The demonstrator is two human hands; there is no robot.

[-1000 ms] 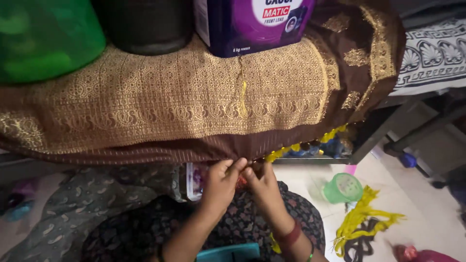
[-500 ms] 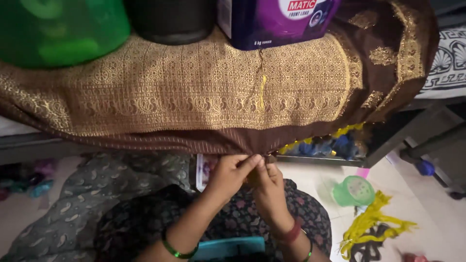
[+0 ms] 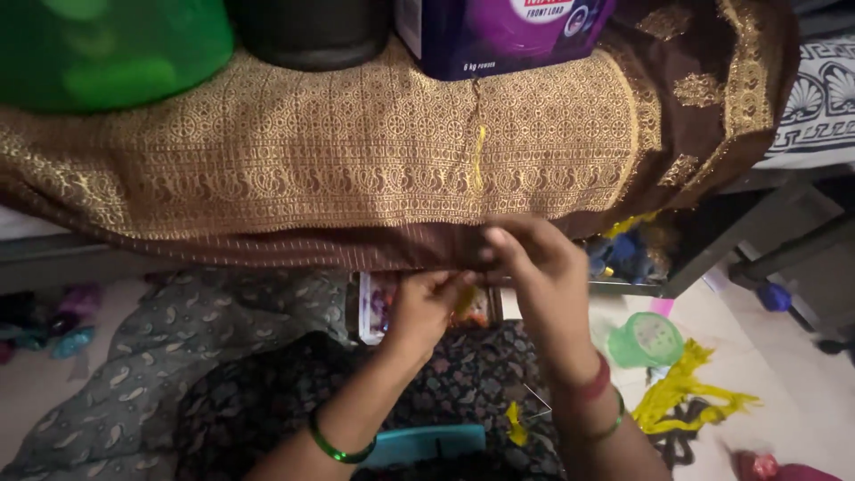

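Pinching the lower hem of a brown woven cloth with a broad gold brocade border (image 3: pixel 374 169), both hands meet just under the front edge of the tabletop (image 3: pixel 53 254) that the cloth drapes over. The left hand (image 3: pixel 427 303), with a green bangle at its wrist, has its fingers drawn together around the dark hem and a small yellow bit that shows between them; what that bit is cannot be made out. The right hand (image 3: pixel 534 267), wearing a red and a green bangle, has thumb and fingertips closed on the same hem just beside the left, the two nearly touching.

The cloth looks light, thin and soft, hanging in loose folds, so it should bunch and slide easily. The brocade band is likely stiffer and a little rough, giving better purchase than the plain dark strip. Its short yellow thread line (image 3: pixel 479 160) suggests delicate stitching that could snag or pull. The safest hold seems to be the hem edge, taken between fingertips, close to the working spot.

A purple box (image 3: pixel 499 36), a dark round container (image 3: pixel 312 31) and a green plastic vessel (image 3: pixel 107 49) stand on the cloth, pinning it. Pulling hard could drag them. Yellow cloth scraps (image 3: pixel 686 396) lie on the floor.
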